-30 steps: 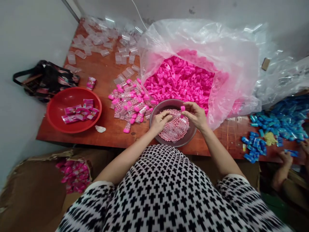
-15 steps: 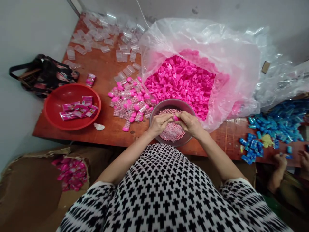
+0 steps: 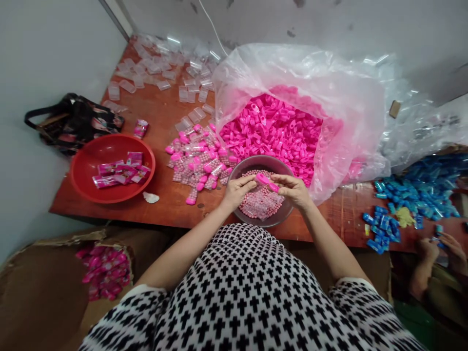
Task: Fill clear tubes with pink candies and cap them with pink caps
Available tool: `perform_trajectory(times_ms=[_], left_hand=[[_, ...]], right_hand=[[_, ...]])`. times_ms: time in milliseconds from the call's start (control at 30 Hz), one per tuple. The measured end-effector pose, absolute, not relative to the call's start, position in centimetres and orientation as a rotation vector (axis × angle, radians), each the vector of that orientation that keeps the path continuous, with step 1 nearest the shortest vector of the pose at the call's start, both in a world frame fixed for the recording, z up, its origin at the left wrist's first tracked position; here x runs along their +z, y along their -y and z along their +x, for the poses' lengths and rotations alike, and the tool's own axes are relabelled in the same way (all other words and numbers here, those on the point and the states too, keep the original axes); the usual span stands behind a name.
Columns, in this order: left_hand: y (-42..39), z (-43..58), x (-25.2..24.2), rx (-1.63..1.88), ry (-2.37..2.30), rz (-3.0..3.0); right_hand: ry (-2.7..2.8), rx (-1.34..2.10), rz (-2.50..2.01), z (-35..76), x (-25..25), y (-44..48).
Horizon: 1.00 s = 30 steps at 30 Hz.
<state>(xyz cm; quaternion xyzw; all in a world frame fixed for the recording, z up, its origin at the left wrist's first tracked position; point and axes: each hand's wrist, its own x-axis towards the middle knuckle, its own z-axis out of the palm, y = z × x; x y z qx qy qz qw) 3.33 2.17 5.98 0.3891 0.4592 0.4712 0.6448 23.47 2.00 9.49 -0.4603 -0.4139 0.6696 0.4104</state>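
A pink plastic piece (image 3: 262, 179) is held between my two hands above a grey bowl (image 3: 283, 217) of pink beads (image 3: 260, 201). My left hand (image 3: 237, 191) pinches its left end with thumb and fingers. The fingers of my right hand (image 3: 294, 191) are closed on its right end. Clear packets lie among the beads. Left of the bowl is a pile of bead-filled tubes with pink caps (image 3: 199, 158). Behind the bowl, a large clear bag (image 3: 351, 97) lies open, full of pink plastic pieces (image 3: 274, 126).
A red bowl (image 3: 112, 197) of pink packets stands at the left, beside a dark handbag (image 3: 73, 122). Clear plastic cases (image 3: 157, 63) lie at the back left. Blue pieces (image 3: 420, 185) are heaped at the right, near another person's hands (image 3: 427, 249). A carton (image 3: 40, 287) stands below left.
My hands have moved slightly apart, and a longer pink piece now shows between them. The view has shifted a little. The other person's hands have come closer together.
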Motion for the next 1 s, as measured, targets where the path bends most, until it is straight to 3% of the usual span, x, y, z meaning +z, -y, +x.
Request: perform_trajectory(times_ms=[333,600,867,1000], left_hand=[[-2.0,2.4,5.8,1.112,-1.108,1.071],[-1.9,2.1,5.5,1.131,-1.105,1.235],[-2.3,1.1,5.4,1.173,-1.078,1.341],[-2.1,0.7,5.4,1.248,-1.048,1.504]], right_hand=[[0.849,1.697,-1.148,20.8,9.4,-2.5],[1.096,1.443,-1.312,18.4,9.2,-3.0],[0.557,2.25,-1.032,17.5,9.6,-3.1],[0.449,2.169,-1.004,15.8,9.0,-2.3]])
